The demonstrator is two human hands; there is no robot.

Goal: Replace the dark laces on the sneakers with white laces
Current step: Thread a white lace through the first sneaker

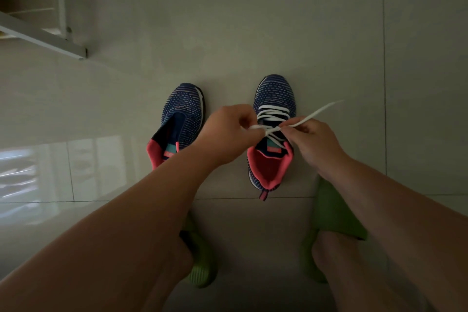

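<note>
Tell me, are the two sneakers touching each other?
Apart. The head view shows bare floor tile between the unlaced left sneaker and the white-laced right sneaker.

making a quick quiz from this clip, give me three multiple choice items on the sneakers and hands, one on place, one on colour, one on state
1. Where does the laced sneaker stand?
A. right of the unlaced sneaker
B. left of it
C. on top of it

2. What colour is the lace?
A. black
B. white
C. red

3. What are the left hand and right hand doing?
A. resting open
B. lifting a shoe
C. each pinching a lace end

Answers: 1 A, it is the right one in the head view; 2 B, white strands cross it; 3 C, fingers grip crossed ends.
</note>
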